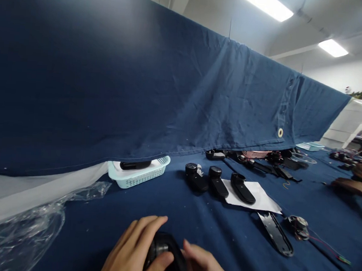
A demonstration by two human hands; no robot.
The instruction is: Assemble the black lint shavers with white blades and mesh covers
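At the bottom centre, my left hand (135,250) is wrapped over a black rounded device (172,258), its thumb lying across the front. My right hand (206,263) touches the same device from the right, fingers along its side. The lower part of the device is cut off by the frame edge. Beyond my hands, three black handheld units (216,182) lie side by side on the blue cloth, the rightmost on a white paper sheet (262,195).
A light-blue basket (141,178) holds a black part. Clear plastic film (25,232) lies left. An open shell piece (275,233) and a wired motor part (299,226) sit right. A blue curtain (172,77) hangs ahead. Another person's hands (351,186) are at the far right.
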